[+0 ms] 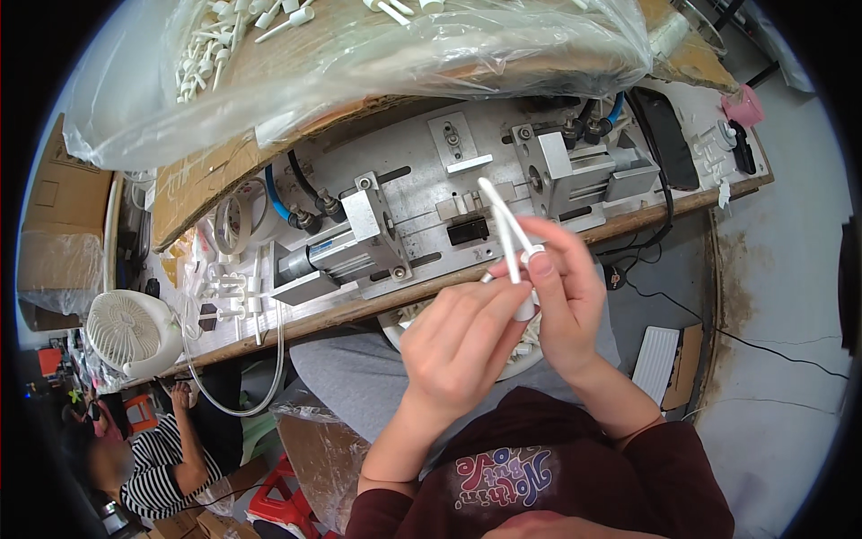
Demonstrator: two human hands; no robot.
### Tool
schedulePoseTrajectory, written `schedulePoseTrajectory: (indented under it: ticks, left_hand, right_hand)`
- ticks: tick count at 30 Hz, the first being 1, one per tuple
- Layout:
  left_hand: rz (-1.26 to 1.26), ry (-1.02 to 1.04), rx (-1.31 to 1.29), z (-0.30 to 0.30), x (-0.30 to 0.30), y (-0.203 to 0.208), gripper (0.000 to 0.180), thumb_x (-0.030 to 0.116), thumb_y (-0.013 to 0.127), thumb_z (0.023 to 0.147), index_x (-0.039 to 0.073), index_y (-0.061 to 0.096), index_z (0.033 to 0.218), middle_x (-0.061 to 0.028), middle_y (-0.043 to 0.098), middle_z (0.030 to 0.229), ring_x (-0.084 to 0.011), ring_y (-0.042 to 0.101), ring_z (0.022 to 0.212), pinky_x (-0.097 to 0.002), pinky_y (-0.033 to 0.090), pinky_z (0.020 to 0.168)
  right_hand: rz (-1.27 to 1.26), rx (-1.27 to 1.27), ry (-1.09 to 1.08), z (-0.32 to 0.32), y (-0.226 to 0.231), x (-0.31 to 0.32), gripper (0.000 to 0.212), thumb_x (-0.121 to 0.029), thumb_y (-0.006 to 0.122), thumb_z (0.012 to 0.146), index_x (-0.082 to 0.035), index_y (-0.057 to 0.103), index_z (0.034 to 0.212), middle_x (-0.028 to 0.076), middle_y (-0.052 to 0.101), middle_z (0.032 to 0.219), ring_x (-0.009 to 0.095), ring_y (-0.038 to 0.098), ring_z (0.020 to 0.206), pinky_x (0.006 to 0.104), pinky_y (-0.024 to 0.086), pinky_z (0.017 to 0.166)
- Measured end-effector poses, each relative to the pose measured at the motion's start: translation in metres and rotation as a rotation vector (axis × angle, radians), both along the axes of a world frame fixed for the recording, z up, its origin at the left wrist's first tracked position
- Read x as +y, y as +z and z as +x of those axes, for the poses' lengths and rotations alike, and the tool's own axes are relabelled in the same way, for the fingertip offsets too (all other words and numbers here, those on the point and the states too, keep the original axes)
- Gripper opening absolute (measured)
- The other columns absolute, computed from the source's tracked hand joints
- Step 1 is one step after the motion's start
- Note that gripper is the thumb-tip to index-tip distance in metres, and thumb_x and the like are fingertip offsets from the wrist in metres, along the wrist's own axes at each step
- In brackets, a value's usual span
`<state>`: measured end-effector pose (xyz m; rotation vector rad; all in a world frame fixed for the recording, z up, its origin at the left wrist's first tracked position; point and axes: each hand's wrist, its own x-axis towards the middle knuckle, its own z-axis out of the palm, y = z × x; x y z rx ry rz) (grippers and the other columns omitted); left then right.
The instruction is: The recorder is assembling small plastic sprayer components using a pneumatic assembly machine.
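Note:
In front of my chest, both hands are closed on white plastic sticks with thick round heads. My left hand (pixel 458 346) pinches one white stick (pixel 511 262), whose head shows below the fingertips. Between thumb and fingers my right hand (pixel 570 301) grips a second white stick (pixel 509 218), tilted up and to the left. The two sticks cross or lie close together near their upper ends; whether they touch I cannot tell. Below my hands, partly hidden by them, a white tub (pixel 392 332) on my lap holds more small white pieces.
A metal bench fixture has a left pneumatic cylinder (pixel 337 256) and a right one (pixel 588 171). Above it, a cardboard shelf (pixel 202 193) carries plastic sheeting and many white sticks. A small fan (pixel 135 332), a phone (pixel 664 135) and a pink cup (pixel 743 106) stand around. A co-worker (pixel 171 463) sits at left.

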<state>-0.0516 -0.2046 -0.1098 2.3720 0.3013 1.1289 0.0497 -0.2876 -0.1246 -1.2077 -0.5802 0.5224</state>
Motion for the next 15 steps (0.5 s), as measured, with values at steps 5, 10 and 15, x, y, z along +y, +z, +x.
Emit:
schedulePoseTrajectory:
  ticks: [5,10,15]
  left_hand:
    - [-0.157,0.178,0.066,-0.002,0.006,-0.01,0.037,0.0,0.083,0.07,0.004,0.074,0.105,-0.0117,0.071,0.104,-0.0215,0.068,0.08,-0.0308,0.056,0.068]
    - [0.098,0.229,0.234,0.006,0.014,-0.016,0.032,0.006,0.081,0.073,0.005,0.075,0.105,-0.0077,0.071,0.116,-0.0186,0.068,0.074,-0.0281,0.053,0.064]
    - [0.187,0.246,0.293,0.009,0.023,-0.008,0.032,0.011,0.082,0.07,0.008,0.076,0.101,-0.002,0.073,0.114,-0.0163,0.063,0.064,-0.0274,0.048,0.058]
  right_hand:
    - [-0.094,-0.212,-0.09,0.018,-0.005,-0.015,0.028,-0.009,0.071,0.091,0.001,0.062,0.116,-0.002,0.063,0.075,-0.001,0.05,0.059,0.0152,0.04,0.054]
    - [0.051,-0.407,-0.032,0.028,-0.011,-0.021,0.038,0.0,0.082,0.078,0.001,0.063,0.111,0.0,0.064,0.085,-0.002,0.049,0.063,0.0137,0.04,0.055]
    - [0.107,-0.359,0.028,0.028,-0.002,-0.024,0.042,0.003,0.08,0.077,0.002,0.061,0.114,0.004,0.065,0.089,0.004,0.059,0.071,0.0179,0.046,0.06]
